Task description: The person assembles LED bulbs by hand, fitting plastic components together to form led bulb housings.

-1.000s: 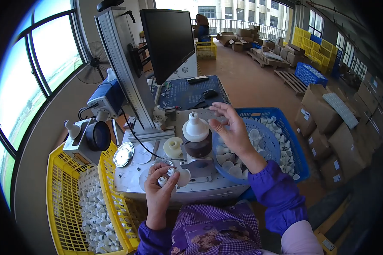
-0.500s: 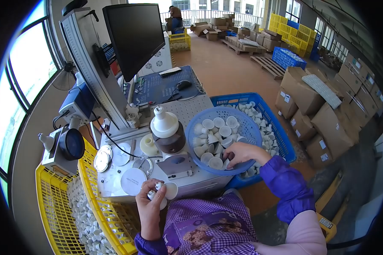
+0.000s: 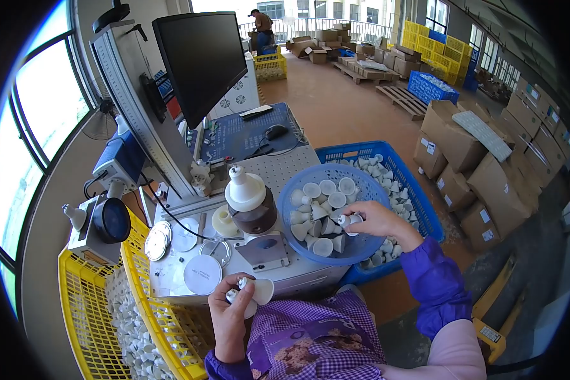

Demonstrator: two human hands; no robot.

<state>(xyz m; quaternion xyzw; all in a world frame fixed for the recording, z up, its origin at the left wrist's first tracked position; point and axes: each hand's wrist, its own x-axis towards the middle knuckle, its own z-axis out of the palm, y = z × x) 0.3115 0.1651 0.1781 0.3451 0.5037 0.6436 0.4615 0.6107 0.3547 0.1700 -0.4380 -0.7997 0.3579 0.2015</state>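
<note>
My left hand (image 3: pixel 228 316) is closed around a couple of white cone-shaped lamp bulb housings (image 3: pixel 264 291), their narrow ends up by my thumb. Over a round blue plastic basket (image 3: pixel 375 189), my right hand (image 3: pixel 379 223) pinches another bulb housing (image 3: pixel 350 220) by the fingertips, its narrow tip pointing left. Many loose housings (image 3: pixel 323 246) lie jumbled in that basket. Between the hands, a larger white housing (image 3: pixel 245 194) sits upright on a dark round holder (image 3: pixel 254 218) on the bench.
Under the basket stands a blue crate (image 3: pixel 429 221) of housings. At left, a yellow crate (image 3: pixel 135 266) holds more. A monitor (image 3: pixel 199 63), a lens device (image 3: pixel 112 220) and round discs (image 3: pixel 202 274) are around the bench. Cardboard boxes (image 3: pixel 497 193) stack at right; a person (image 3: pixel 263 31) stands far back.
My right hand has lifted a housing up from among the others in the basket. My left hand keeps its housings, tilted slightly differently. The distant person has straightened up.
</note>
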